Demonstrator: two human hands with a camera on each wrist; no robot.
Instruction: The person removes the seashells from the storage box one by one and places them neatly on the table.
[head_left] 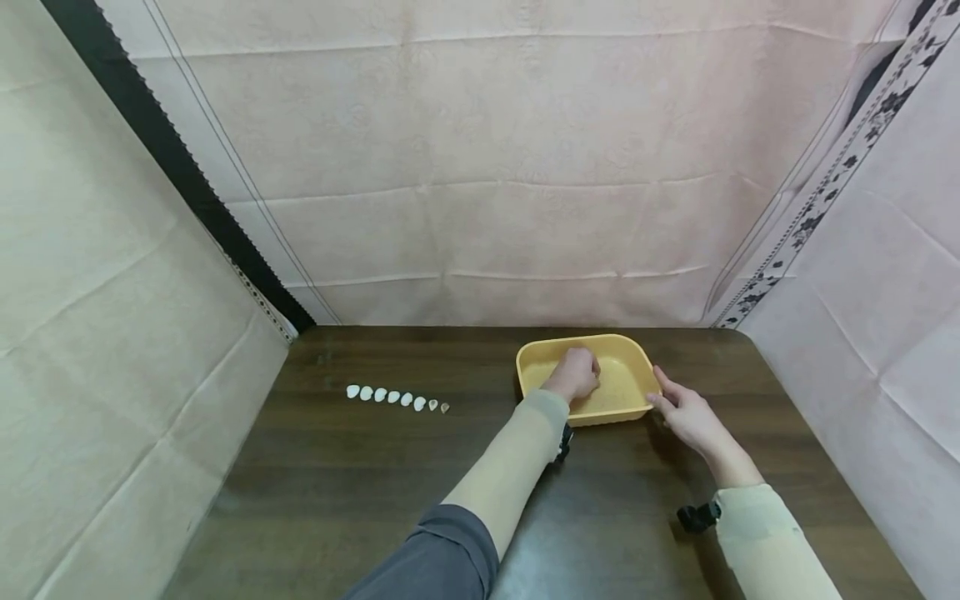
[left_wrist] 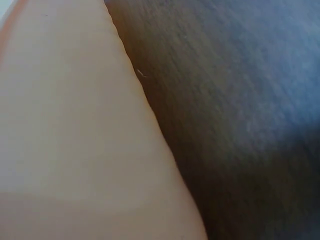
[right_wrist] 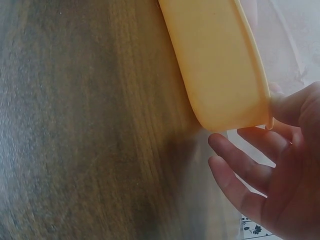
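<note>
A yellow plastic basin [head_left: 621, 375] is at the back of the table, right of the middle. My left hand [head_left: 576, 372] reaches down inside it with fingers bent; I cannot tell whether they hold anything, as the fingertips are hidden. At the basin's right end, my right hand [head_left: 682, 412] pinches the rim between thumb and fingers. In the right wrist view the thumb [right_wrist: 287, 107] lies over the rim and fingers sit below it. To the left, small flat white pieces like shells [head_left: 380, 394] lie in a row, ending in two smaller brownish ones [head_left: 445, 408].
The dark wooden table [head_left: 337, 500] is enclosed by pale cloth at the back [head_left: 487, 167], left and right. My left forearm [head_left: 510, 475] crosses the table in front of the basin. Mostly skin and wood grain fill the left wrist view.
</note>
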